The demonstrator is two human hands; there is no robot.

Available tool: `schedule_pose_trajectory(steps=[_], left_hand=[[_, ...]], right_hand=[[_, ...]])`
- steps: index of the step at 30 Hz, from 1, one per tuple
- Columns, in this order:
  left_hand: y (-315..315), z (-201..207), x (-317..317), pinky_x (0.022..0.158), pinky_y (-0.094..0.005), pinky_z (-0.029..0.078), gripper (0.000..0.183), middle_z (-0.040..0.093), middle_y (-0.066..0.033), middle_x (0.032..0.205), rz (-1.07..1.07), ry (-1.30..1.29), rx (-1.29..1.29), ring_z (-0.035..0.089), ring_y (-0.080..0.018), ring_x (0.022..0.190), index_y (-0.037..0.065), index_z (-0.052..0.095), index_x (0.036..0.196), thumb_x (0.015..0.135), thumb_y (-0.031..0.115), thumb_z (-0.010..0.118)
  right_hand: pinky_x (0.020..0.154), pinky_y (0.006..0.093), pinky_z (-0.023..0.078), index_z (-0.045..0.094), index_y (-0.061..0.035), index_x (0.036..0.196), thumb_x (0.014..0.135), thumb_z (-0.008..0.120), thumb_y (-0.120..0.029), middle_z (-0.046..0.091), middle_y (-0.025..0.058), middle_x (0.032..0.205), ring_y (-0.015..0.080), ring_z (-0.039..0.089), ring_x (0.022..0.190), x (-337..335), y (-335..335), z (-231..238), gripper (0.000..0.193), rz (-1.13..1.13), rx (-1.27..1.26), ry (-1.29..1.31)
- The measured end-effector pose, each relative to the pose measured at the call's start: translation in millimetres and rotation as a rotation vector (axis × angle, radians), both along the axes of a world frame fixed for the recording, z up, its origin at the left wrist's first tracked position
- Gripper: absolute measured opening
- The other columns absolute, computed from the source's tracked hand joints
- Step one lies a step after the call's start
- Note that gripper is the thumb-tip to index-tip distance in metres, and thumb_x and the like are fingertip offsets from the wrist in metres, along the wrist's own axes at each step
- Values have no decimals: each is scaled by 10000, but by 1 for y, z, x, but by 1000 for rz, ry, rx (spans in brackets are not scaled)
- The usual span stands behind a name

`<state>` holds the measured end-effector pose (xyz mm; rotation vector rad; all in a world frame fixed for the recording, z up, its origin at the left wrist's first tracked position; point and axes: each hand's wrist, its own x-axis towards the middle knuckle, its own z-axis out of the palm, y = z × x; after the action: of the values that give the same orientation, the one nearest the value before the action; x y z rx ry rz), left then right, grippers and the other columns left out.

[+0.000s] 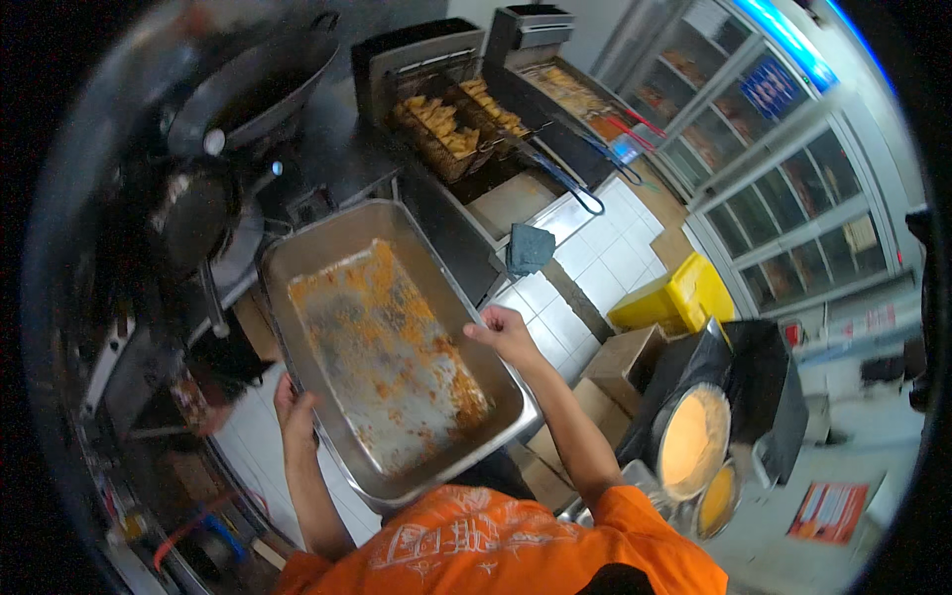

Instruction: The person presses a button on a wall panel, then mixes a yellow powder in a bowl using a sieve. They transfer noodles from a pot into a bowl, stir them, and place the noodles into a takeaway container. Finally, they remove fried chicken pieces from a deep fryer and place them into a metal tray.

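Observation:
Between my two hands I hold a deep rectangular metal pan [342,327], tilted in front of my orange shirt. Brown-orange crumbs and greasy residue [387,297] coat much of its bottom. My left hand [295,409] grips the near left side, thumb over the rim and the other fingers hidden outside. On the right long side, my right hand [504,335] pinches the rim with its thumb inside.
Fry baskets of golden food [439,126] hang at a fryer beyond the pan. A wok [258,94] and a frying pan [195,213] occupy the stove at left. Rightward are a yellow bin [684,297], cardboard boxes [627,365], bowls of orange powder [696,441] and glass-door fridges [803,188].

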<state>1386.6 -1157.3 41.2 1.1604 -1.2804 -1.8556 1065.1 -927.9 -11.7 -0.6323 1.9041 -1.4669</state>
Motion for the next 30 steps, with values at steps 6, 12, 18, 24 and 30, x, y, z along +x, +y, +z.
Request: schedule_pose_trajectory(steps=[6, 12, 18, 24, 30], left_hand=[[50, 40, -115, 741, -248, 475, 351, 648, -2, 908, 136, -50, -29, 597, -101, 795, 32, 614, 1049, 741, -112, 529], [184, 50, -179, 708, -246, 446, 275, 648, 0, 888, 431, -164, -164, 566, -82, 766, 38, 598, 987, 756, -104, 554], [316, 54, -228, 688, -246, 430, 221, 626, 9, 883, 738, -281, -153, 531, -74, 742, 47, 590, 970, 793, -83, 560], [358, 49, -229, 689, -226, 415, 211, 615, 19, 896, 851, -306, -122, 523, -61, 755, 55, 590, 966, 811, -79, 542], [375, 40, -226, 718, -226, 430, 207, 620, 11, 908, 900, -189, -118, 534, -66, 779, 45, 593, 975, 809, -69, 547]], right_hand=[[776, 350, 507, 735, -49, 1074, 981, 723, -331, 703, 67, 884, 192, 642, 841, -164, -2, -27, 297, 97, 30, 147], [1018, 565, 433, 620, -101, 1344, 884, 764, -321, 522, 183, 1452, 400, 494, 1318, -302, 48, -65, 530, 341, 178, 1029], [1048, 542, 437, 658, -123, 1296, 857, 618, -66, 539, 82, 1479, 353, 519, 1342, -413, 106, -78, 445, 846, 76, 1185], [1108, 452, 398, 633, -95, 1305, 829, 737, -150, 526, 136, 1464, 326, 506, 1354, -455, 110, -42, 490, 964, 88, 1404], [1058, 459, 460, 603, -30, 1316, 933, 755, -301, 633, 186, 1265, 353, 599, 1215, -350, 125, -34, 494, 867, -57, 691]])
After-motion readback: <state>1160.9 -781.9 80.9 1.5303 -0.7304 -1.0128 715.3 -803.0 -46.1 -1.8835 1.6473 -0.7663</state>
